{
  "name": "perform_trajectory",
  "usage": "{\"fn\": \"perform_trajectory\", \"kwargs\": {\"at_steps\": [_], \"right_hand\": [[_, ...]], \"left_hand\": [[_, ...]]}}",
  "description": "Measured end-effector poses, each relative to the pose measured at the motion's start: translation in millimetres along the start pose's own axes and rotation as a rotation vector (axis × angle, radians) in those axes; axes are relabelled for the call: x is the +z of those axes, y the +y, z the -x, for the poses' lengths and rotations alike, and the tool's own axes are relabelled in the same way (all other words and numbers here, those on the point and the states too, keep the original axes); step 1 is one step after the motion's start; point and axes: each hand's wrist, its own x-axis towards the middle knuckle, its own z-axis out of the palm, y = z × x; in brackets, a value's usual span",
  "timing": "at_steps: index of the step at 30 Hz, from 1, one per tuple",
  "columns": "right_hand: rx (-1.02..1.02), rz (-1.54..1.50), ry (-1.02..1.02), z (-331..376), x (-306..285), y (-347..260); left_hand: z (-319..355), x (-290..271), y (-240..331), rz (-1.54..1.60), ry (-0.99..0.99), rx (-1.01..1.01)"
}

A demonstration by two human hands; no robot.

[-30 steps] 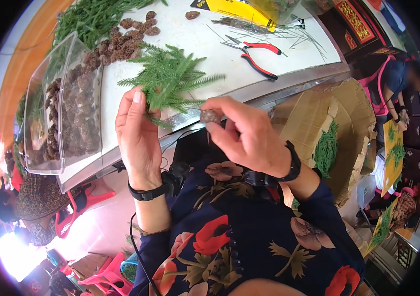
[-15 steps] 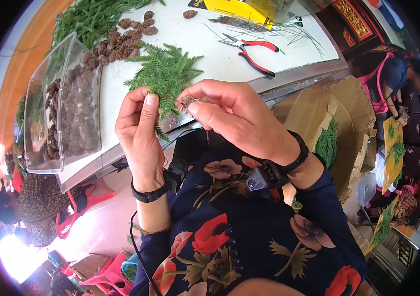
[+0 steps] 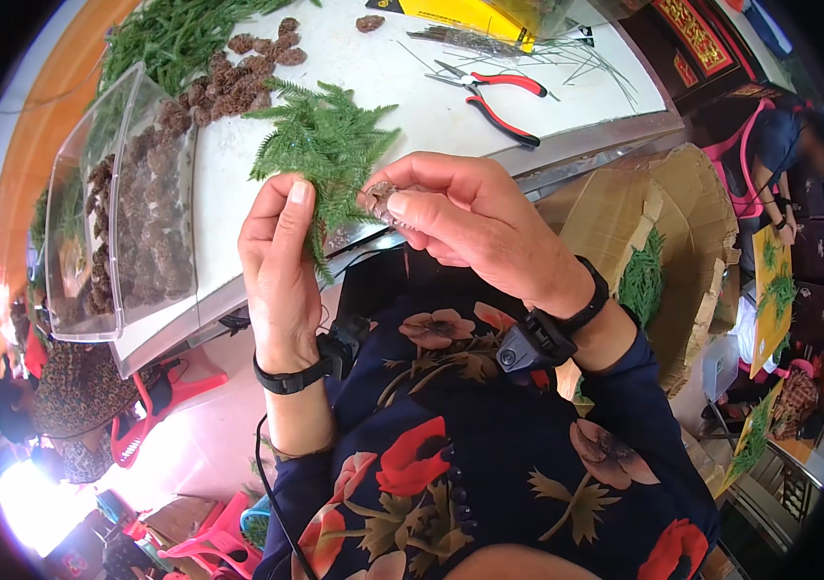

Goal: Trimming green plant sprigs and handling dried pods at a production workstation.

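My left hand [image 3: 279, 251] is closed on a green artificial fir sprig [image 3: 327, 145], pinching its lower end between thumb and fingers. The sprig's fronds fan out above the near edge of the white table [image 3: 412, 116]. Just to its right, my right hand [image 3: 470, 213] grips a brown pine cone [image 3: 385, 201] between thumb and forefinger. The cone is close against the sprig's lower fronds; whether they are joined I cannot tell. Part of the cone is covered by my thumb.
A clear plastic bin [image 3: 122, 213] of pine cones stands at the left, with loose cones [image 3: 228, 87] and a greenery pile [image 3: 170, 48] behind. Red-handled pliers [image 3: 489, 92] and thin wires [image 3: 586, 68] lie at the far right. A cardboard box [image 3: 692, 213] is at my right.
My right hand has turned slightly and drawn the pine cone a little to the right. My left hand has shifted slightly right, still holding the sprig.
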Motion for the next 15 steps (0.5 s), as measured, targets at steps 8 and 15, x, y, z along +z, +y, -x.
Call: {"fn": "perform_trajectory", "kwargs": {"at_steps": [8, 15], "right_hand": [[-0.036, 0.011, 0.020, 5, -4, 0], [0.009, -0.008, 0.025, 10, -4, -3]], "left_hand": [[-5, -9, 2, 0.053, -0.106, -0.129], [-4, -10, -4, -0.010, -0.110, -0.058]]}}
